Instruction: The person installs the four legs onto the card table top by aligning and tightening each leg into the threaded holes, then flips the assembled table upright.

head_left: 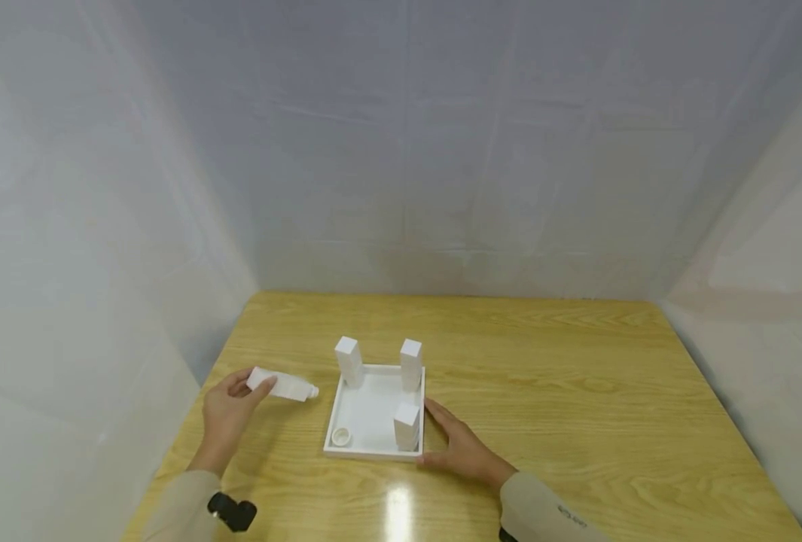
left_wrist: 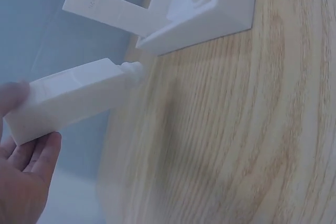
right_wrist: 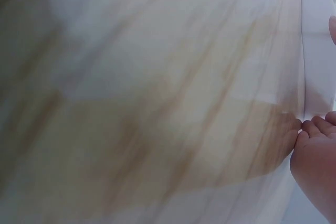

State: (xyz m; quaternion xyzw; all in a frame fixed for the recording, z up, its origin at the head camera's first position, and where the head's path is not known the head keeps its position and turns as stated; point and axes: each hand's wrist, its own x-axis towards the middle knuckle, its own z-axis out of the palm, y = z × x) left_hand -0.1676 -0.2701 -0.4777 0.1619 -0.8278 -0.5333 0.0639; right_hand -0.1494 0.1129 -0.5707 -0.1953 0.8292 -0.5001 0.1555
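Observation:
My left hand (head_left: pixel 227 414) grips a white square table leg (head_left: pixel 284 385) by its plain end. The leg's narrow threaded tip (left_wrist: pixel 134 71) points right, and the leg hangs over the wood, left of a white square tabletop (head_left: pixel 371 418) with a raised rim. Legs stand upright at three of its corners: far left (head_left: pixel 349 361), far right (head_left: pixel 410 365) and near right (head_left: pixel 407 427). At the near left corner is a round socket (head_left: pixel 342 436). My right hand (head_left: pixel 465 452) rests against the tabletop's right side, thumb by the near corner and fingers extended along the edge.
A wood-grain table (head_left: pixel 577 406) carries everything. White sheeting (head_left: pixel 407 150) hangs behind it and along both sides. A bright light reflection lies on the wood in front of the white tabletop.

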